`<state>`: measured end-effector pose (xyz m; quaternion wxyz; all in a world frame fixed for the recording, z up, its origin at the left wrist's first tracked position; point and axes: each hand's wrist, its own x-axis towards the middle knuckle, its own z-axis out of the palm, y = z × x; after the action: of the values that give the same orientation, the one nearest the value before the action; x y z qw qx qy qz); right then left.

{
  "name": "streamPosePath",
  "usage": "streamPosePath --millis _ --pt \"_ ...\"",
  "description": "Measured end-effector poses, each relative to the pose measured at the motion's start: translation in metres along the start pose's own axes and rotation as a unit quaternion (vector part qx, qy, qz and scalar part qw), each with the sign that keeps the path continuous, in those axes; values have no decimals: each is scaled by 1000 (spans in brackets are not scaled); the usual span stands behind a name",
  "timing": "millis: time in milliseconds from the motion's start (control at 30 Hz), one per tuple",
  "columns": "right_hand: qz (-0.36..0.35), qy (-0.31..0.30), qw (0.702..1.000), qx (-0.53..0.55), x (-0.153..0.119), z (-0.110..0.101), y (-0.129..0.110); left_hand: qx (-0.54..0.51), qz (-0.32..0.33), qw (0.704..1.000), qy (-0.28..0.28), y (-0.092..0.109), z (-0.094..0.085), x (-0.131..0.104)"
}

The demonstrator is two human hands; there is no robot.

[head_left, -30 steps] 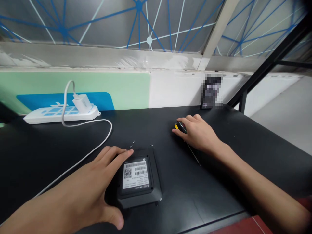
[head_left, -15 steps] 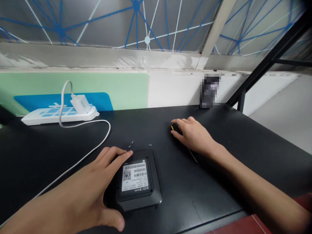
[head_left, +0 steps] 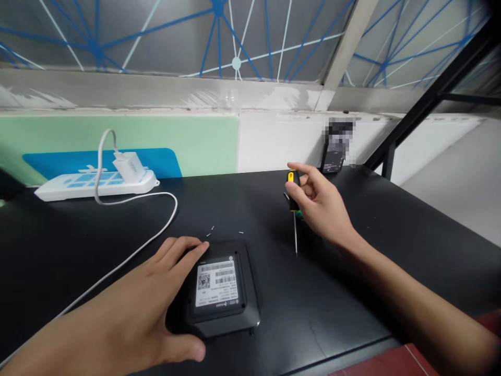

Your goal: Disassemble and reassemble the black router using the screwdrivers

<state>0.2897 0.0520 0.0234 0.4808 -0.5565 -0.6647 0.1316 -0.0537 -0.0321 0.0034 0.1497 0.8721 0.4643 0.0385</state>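
Observation:
On the black table lies a squarish black electronic box (head_left: 246, 271), its face with a white barcode label (head_left: 213, 284) turned up. My left hand (head_left: 168, 297) is around its left side, fingers spread and fingertips touching the far left corner. The thumb stretches out by the near left corner. In my right hand (head_left: 319, 193) is a screwdriver (head_left: 293, 193) with a black and yellow handle, held upright, its thin shaft pointing down. Behind it a dark and green item (head_left: 299, 214) shows only partly. Several small screws (head_left: 211, 230) lie beyond the box.
A white power strip (head_left: 50, 190) with a plugged-in charger (head_left: 131, 167) stands at the back left. Its white cable (head_left: 156, 235) runs forward past my left arm. A phone (head_left: 336, 149) leans on the wall at the back right, near a black slanted frame (head_left: 415, 115).
My right hand has lifted and turned the screwdriver from lying low over the table to upright. My left hand and the box have hardly moved.

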Motion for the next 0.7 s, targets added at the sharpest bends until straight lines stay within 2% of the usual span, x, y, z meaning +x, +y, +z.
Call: streamPosePath --millis 200,333,700 --pt "3 8 995 96 -4 6 -2 -5 -2 1000 -20 2 -4 1" --pt "1 2 987 158 -7 9 -5 -15 2 1000 -6 2 -4 1" --pt "-38 26 983 179 -13 19 -7 -21 -8 1000 -17 4 -5 1"
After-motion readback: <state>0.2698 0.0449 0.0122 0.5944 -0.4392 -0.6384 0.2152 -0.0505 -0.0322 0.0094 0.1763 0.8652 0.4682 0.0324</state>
